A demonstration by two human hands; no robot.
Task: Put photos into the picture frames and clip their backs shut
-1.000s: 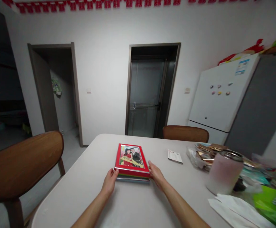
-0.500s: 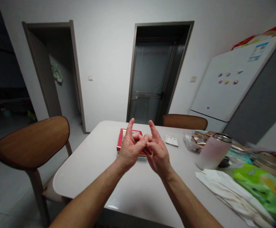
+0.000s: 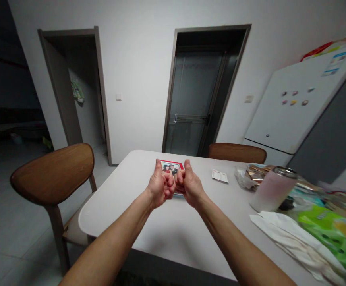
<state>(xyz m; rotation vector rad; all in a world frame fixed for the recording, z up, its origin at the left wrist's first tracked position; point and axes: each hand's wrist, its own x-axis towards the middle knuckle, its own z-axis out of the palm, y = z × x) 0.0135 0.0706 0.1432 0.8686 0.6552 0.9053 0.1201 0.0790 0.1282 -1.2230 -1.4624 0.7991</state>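
Your left hand (image 3: 160,186) was raised over the bench (image 3: 167,234), its grip curled into an empty fist with the thumb up. Your right hand (image 3: 190,184) was held likewise, grip closed on nothing and thumb up, its knuckles touching those of the left. The frame (image 3: 170,167), red with a photo of two people, lay flat on the bench just beyond both fists. Its near part was hidden by them, and neither hand touched it. A white card (image 3: 219,176) lay flat to the right of the frame, apart from it. A frosted cup (image 3: 272,190) stood upright farther right, beside wrappers (image 3: 250,174). White sheets (image 3: 288,234) lay near the right edge, touching a green packet (image 3: 330,230). A wooden chair (image 3: 53,172) stood at the left, and a fridge (image 3: 292,115) at the right wall.
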